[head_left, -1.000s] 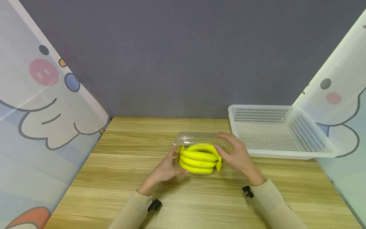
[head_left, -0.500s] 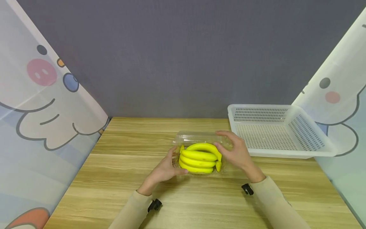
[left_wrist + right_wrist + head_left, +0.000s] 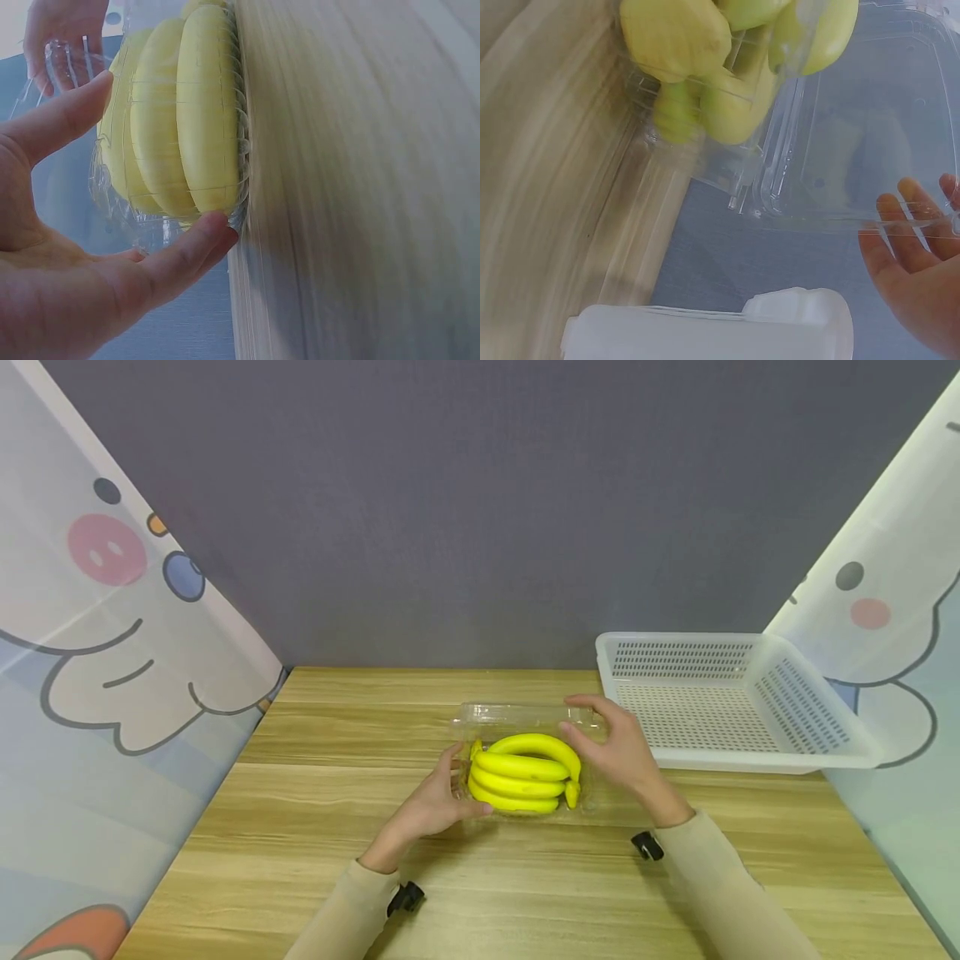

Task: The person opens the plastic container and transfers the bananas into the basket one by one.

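On the counter [image 3: 262,860], between both hands, a clear container [image 3: 112,199], likely light, slick and easily bent. With left hand [image 3: 435,802], gripping the nearest end, best held low; with right hand [image 3: 618,756], pinching the raised lid [image 3: 847,120] by its edge. Inside, smooth bananas [image 3: 521,767], probably firm.

bananas [image 3: 519,783] in container [image 3: 504,717] | container on table [image 3: 532,885] | basket [image 3: 757,760] right of container, farther back | wall [image 3: 450,510] behind table

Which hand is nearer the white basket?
Right. The right hand, at the open lid of the clear box, is just left of the basket; the left hand is farther off, at the box's left end.
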`<state>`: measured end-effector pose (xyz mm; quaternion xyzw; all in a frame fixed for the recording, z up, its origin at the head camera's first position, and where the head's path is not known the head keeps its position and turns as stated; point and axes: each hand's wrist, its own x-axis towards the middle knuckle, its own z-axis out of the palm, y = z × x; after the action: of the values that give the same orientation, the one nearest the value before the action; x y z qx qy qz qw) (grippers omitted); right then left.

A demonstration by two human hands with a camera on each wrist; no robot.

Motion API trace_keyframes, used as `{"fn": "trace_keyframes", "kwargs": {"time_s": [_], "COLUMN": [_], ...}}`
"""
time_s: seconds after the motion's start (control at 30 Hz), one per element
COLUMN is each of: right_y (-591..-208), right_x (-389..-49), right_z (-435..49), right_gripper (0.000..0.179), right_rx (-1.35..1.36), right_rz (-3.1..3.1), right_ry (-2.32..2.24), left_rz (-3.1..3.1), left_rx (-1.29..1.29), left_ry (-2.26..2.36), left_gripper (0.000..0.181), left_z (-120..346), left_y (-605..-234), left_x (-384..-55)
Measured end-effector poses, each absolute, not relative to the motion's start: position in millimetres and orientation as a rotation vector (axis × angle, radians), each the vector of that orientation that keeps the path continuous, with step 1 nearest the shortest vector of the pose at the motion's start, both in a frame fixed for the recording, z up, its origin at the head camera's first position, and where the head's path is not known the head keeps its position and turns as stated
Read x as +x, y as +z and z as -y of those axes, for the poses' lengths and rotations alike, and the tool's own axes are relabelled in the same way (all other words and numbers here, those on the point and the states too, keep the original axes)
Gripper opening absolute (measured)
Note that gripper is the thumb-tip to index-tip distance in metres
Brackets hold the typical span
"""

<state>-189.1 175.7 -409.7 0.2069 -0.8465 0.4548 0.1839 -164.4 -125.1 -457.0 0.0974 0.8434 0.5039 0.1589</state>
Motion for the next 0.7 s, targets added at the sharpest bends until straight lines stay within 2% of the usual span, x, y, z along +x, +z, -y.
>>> {"fn": "trace_keyframes", "kwargs": {"time_s": [0.7], "right_y": [-402.5], "right_x": [-199.5], "right_z": [-174.1], "right_gripper": [0.036], "right_rx": [0.467], "right_rz": [2.383], "right_ry": [1.462], "left_rz": [-2.413], "left_rx": [0.283], "left_ry": [1.438], "left_gripper": [0.116], "left_z": [125.3], "left_y": [-454.9], "left_x": [-163.3]}}
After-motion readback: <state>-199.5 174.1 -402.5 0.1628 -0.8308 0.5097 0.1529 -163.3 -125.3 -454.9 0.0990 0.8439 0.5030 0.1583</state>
